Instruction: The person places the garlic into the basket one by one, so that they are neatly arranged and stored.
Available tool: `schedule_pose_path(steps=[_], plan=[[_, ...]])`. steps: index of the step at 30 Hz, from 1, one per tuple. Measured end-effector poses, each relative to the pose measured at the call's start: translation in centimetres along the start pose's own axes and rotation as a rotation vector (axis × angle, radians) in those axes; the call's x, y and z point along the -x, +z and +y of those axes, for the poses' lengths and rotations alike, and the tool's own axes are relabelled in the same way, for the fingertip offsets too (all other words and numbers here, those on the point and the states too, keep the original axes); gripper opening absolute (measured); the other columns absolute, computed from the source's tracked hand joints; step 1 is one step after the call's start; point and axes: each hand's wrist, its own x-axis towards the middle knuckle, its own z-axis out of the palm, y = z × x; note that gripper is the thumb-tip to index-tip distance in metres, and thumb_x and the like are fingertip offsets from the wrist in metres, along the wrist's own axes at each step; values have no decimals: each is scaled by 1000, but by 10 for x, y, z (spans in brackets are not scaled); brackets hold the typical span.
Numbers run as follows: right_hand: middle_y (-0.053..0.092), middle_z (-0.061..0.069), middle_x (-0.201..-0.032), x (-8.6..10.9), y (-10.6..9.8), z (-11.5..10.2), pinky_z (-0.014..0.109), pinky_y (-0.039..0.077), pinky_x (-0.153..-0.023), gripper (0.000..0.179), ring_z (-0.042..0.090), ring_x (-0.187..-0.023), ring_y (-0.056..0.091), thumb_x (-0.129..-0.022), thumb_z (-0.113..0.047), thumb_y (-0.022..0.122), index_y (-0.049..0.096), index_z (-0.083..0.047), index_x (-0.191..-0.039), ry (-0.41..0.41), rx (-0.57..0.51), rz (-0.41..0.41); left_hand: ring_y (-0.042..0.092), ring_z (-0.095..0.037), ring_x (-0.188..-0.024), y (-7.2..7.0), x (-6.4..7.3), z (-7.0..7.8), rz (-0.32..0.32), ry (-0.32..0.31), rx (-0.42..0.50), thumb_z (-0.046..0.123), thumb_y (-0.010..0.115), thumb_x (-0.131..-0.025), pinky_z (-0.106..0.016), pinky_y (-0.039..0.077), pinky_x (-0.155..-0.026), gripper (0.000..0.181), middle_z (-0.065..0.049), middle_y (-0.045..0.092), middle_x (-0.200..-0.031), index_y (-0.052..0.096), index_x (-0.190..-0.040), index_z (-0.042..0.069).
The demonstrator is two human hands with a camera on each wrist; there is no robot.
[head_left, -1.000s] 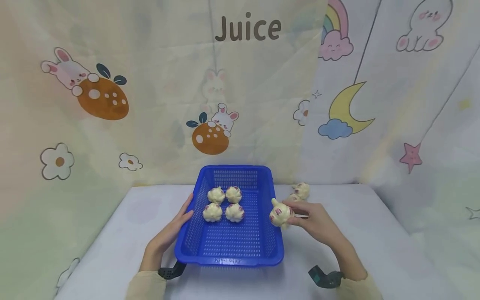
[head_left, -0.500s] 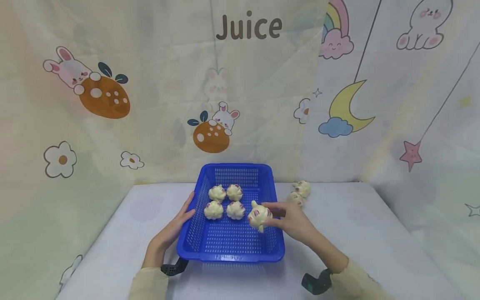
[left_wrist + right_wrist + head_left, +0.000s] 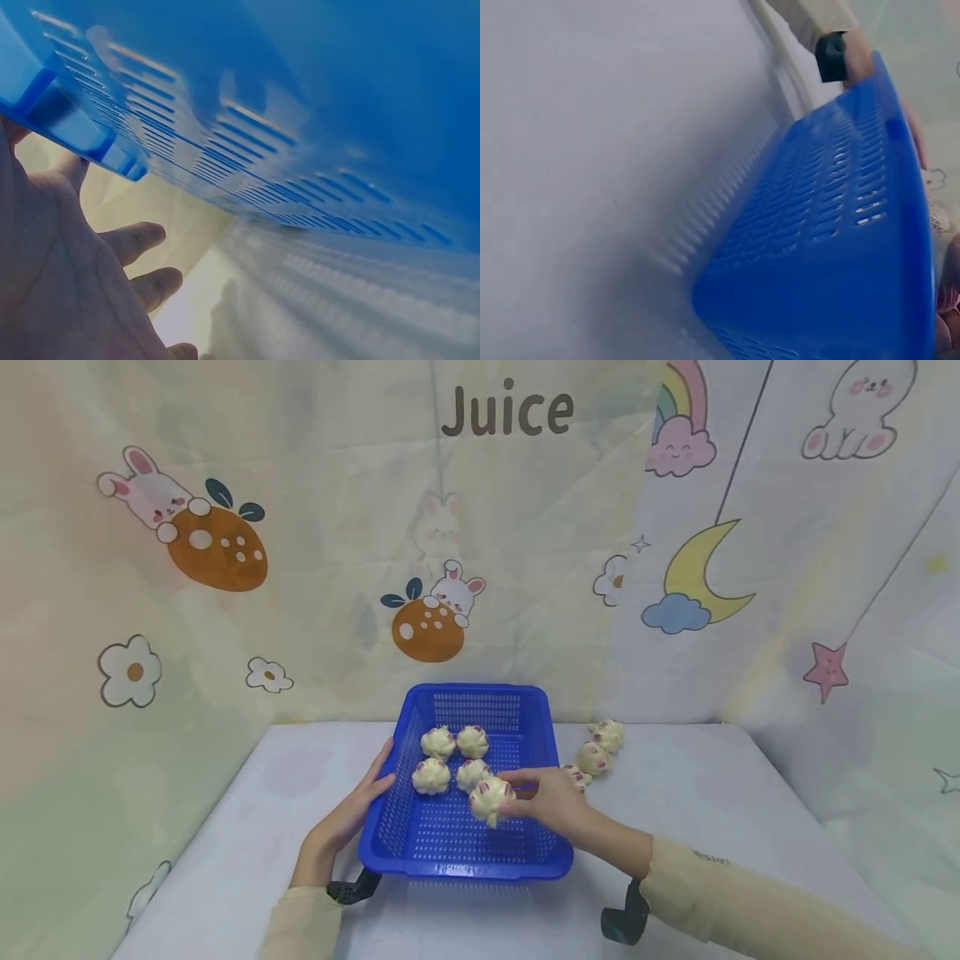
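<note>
A blue plastic basket point(image 3: 465, 867) with slotted walls stands on the table, with several garlic bulbs point(image 3: 431, 777), white with purple streaks, in its left half. My right hand point(image 3: 551, 797) pinches another garlic bulb point(image 3: 492, 799) between thumb and fingers, over the basket's inside; it partly covers a bulb behind it. My left hand point(image 3: 351, 814) rests at the left rim, thumb and forefinger fairly straight across the edge. In the left wrist view its other fingers point(image 3: 139, 240) stay apart from the basket wall point(image 3: 360, 97). The right wrist view mostly shows the basket's outer wall point(image 3: 817, 292).
Three more garlic bulbs point(image 3: 592, 758) lie on the white table point(image 3: 690, 810) just right of the basket, the nearest partly behind my right hand. A patterned curtain point(image 3: 330, 543) hangs behind the table's far edge.
My right hand has carried the garlic bulb leftward, from the right rim to over the basket's middle. A third loose bulb now shows at the right. My left hand stays at the left rim.
</note>
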Motion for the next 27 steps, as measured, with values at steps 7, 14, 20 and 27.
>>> schedule_pose_path(steps=[7, 14, 20, 27], plan=[[66, 12, -119, -5, 9, -8, 41, 54, -87, 47, 27, -106, 66, -76, -21, 79, 66, -9, -119, 52, -40, -45, -14, -26, -148, -2, -1, 1, 1, 9, 4, 40, 33, -101, -65, -4, -112, 60, 8, -10, -160, -1, -149, 45], [64, 17, -121, -13, 27, -14, 36, 57, -83, 46, 28, -104, 67, -76, -13, 79, 65, -3, -119, 12, -109, -84, -13, -29, -148, -2, 1, 4, -2, 8, 5, 39, 32, -101, -66, -2, -112, 60, 7, -12, -160, -2, -150, 44], [64, 17, -122, -25, 42, -16, 32, 57, -80, 47, 26, -102, 68, -76, -14, 79, 65, -2, -119, -24, -143, -57, -13, -28, -148, -3, 2, 6, -1, 18, 22, 38, 32, -101, -66, -3, -112, 59, 7, -11, -160, -1, -150, 44], [64, 18, -122, -34, 54, -15, 30, 57, -79, 46, 27, -104, 67, -75, -12, 80, 65, 1, -117, -40, -174, -26, -14, -28, -148, -1, 1, 6, -33, 24, 56, 37, 32, -101, -64, -4, -113, 60, 6, -12, -160, -2, -150, 44]])
